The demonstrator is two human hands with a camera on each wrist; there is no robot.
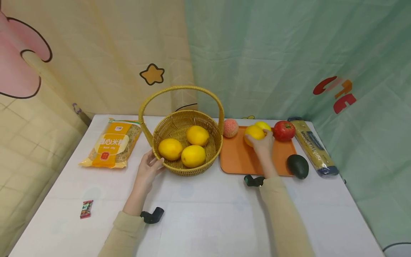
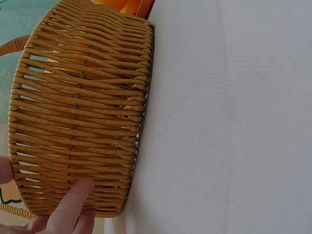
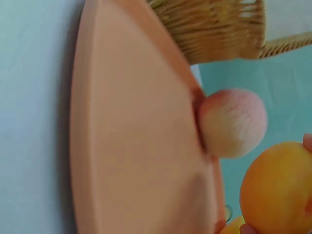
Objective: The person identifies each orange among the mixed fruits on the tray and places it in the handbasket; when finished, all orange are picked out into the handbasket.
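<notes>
My left hand (image 1: pixel 148 170) grips the near left side of a yellow wicker basket (image 1: pixel 214 162), its thumb at the rim and its fingers (image 2: pixel 73 202) against the woven outer wall. Several lemons (image 1: pixel 193 156) lie inside. Over the back of an orange tray (image 1: pixel 236 162), my right hand (image 1: pixel 264 144) holds another lemon (image 1: pixel 253 133) with thumb and fingers. In the right wrist view this lemon (image 3: pixel 278 187) hangs above the tray surface. A brighter yellow fruit (image 1: pixel 263 125) sits just behind it, partly hidden.
A peach (image 1: pixel 230 128) rests at the tray's back left corner, a red apple (image 1: pixel 284 130) at its back right and an avocado (image 1: pixel 298 166) by its front right. Further right lies a spaghetti pack (image 1: pixel 313 146). A rice noodle bag (image 1: pixel 113 144) and small wrapped candy (image 1: pixel 86 209) lie left.
</notes>
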